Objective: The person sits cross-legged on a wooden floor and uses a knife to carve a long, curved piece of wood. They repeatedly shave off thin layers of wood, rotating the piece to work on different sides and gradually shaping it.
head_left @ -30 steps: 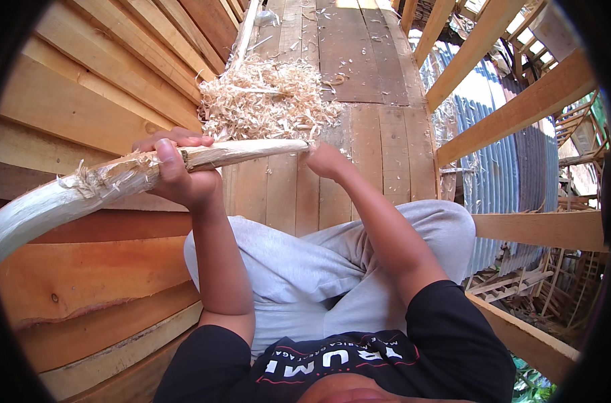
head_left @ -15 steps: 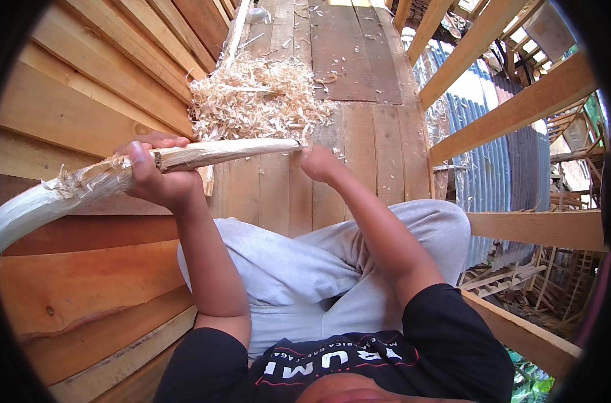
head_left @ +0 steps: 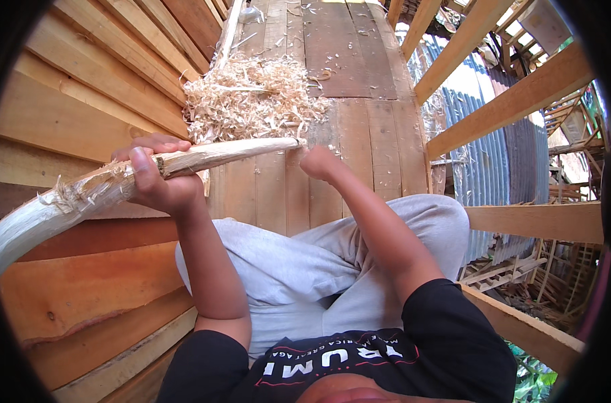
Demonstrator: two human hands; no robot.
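Note:
A long, peeled wooden pole (head_left: pixel 235 152) stretches across the view, thick and curved at the left and narrowing toward its right tip. Rough strips of bark or fibre cling to it just left of my left hand (head_left: pixel 159 181), which is wrapped around it from below with the thumb on top. Close by the narrow tip, my right hand (head_left: pixel 319 163) is closed in a fist. Whatever that fist grips, if anything, is hidden; I cannot tell whether it touches the pole's end.
Beyond the pole, a heap of pale wood shavings (head_left: pixel 252 97) lies on the plank floor (head_left: pixel 346 60). Stacked boards (head_left: pixel 77 121) line the left side. Wooden rails (head_left: pixel 514 101) run along the right, with corrugated metal sheets (head_left: pixel 480 127) behind them. My crossed legs (head_left: pixel 285 258) are below.
The pole's thick left end sits slightly lower in the view. My hands keep nearly the same places on and beside the pole, and the whole view has shifted a little.

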